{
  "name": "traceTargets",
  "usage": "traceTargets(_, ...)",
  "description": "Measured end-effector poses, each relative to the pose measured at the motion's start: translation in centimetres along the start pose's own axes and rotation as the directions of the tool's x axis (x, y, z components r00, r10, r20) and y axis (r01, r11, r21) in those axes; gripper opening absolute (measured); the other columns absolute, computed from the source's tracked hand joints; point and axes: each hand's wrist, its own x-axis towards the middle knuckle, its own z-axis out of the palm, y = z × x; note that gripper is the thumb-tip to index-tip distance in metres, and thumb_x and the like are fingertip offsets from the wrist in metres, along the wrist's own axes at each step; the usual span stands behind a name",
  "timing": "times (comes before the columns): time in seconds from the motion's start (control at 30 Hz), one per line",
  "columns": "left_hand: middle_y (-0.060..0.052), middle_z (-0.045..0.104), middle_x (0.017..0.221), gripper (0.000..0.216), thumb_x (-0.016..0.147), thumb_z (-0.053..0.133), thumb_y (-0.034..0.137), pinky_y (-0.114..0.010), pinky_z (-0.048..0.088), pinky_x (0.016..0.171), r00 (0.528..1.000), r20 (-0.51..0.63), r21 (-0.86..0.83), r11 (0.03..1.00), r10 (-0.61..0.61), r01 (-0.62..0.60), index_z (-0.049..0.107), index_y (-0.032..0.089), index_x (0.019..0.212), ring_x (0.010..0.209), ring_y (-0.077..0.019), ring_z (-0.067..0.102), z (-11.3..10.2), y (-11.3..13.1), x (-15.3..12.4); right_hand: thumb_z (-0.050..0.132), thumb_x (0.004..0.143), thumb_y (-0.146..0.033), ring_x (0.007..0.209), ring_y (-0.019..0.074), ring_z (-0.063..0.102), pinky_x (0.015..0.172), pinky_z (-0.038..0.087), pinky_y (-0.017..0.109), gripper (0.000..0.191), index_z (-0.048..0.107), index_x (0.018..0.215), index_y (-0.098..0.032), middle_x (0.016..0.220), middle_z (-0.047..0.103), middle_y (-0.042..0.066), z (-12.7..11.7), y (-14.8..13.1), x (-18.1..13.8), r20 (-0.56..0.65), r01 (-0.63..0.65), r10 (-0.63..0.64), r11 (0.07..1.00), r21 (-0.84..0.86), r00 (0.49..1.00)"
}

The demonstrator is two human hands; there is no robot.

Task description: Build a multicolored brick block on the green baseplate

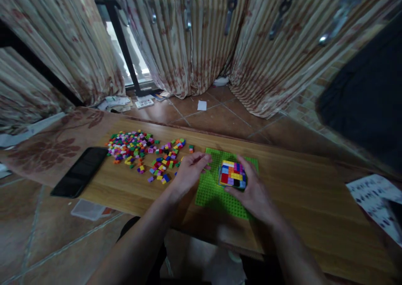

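A block of toy bricks (pixel 233 174) with a multicoloured top stands on the green studded baseplate (pixel 216 197). My right hand (pixel 256 195) grips it, thumb at the near side and fingers curved along the far right side. Over the baseplate's left edge is my left hand (pixel 191 168), its thumb and fingertips pinched together. Whatever lies between those fingertips is too small to make out. Left of that hand, loose toy bricks (pixel 163 163) are scattered on the wooden table, some partly hidden behind it.
A larger heap of small bricks (pixel 130 145) lies farther left on the wooden table (pixel 301 193). At the table's left end rests a black phone-like slab (pixel 80 172). A clear plastic lid or tray (pixel 88 209) is on the floor. A printed sheet (pixel 375 197) lies at right.
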Motion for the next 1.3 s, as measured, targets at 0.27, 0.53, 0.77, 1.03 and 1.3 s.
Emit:
traceTargets(0.27,0.001,0.065,0.069,0.016,0.074,0.072,0.03,-0.022,0.046,0.06,0.998,-0.061,-0.071,0.997,0.003,-0.007,0.07,0.014,0.078,0.062,-0.0105,0.059,-0.9,0.0,0.6,0.085,0.067,-0.043,0.115,0.0278,0.064,0.099,0.052,0.046,0.091,0.042,0.146,-0.03,0.138,0.058,0.01,-1.6,0.8,-0.1,0.039,-0.14,0.134,0.969,0.205,0.99)
traceTargets(0.53,-0.002,0.071,0.075,0.01,0.076,0.068,0.023,-0.021,0.047,0.06,0.981,-0.189,-0.125,0.989,0.054,-0.078,0.071,0.014,0.078,0.062,-0.0096,0.06,-2.2,1.4,0.5,0.084,0.07,-0.039,0.11,0.0248,0.068,0.088,0.059,0.034,0.088,0.042,0.148,-0.035,0.135,0.063,0.007,-5.1,2.0,-1.2,-0.013,-0.045,0.052,0.953,0.298,0.999)
traceTargets(0.77,-0.002,0.071,0.074,0.011,0.074,0.069,0.023,-0.02,0.046,0.057,0.976,-0.206,-0.132,0.986,0.073,-0.101,0.071,0.013,0.078,0.06,-0.0093,0.06,-2.3,1.6,0.5,0.083,0.068,-0.047,0.114,0.0259,0.065,0.087,0.058,0.032,0.093,0.041,0.149,-0.035,0.139,0.059,0.006,-5.8,1.9,-1.4,-0.016,-0.098,0.112,0.921,0.376,0.994)
traceTargets(1.03,-0.001,0.069,0.07,0.012,0.072,0.071,0.026,-0.02,0.045,0.057,0.964,-0.242,-0.078,0.988,0.112,-0.134,0.071,0.014,0.076,0.059,-0.0095,0.058,-3.0,1.2,1.1,0.082,0.071,-0.045,0.116,0.0276,0.063,0.098,0.053,0.044,0.086,0.043,0.146,-0.035,0.138,0.058,0.006,-3.2,1.0,-1.3,-0.037,-0.084,0.089,0.987,0.134,0.995)
traceTargets(1.3,0.002,0.065,0.064,0.02,0.068,0.075,0.032,-0.019,0.041,0.052,0.957,-0.252,-0.003,0.989,0.145,-0.151,0.069,0.014,0.074,0.054,-0.0077,0.053,-5.6,1.5,1.7,0.076,0.078,-0.046,0.127,0.0296,0.056,0.106,0.047,0.05,0.095,0.023,0.155,-0.032,0.145,0.049,0.012,-0.5,0.6,-0.9,0.09,-0.052,0.045,0.996,0.078,0.995)
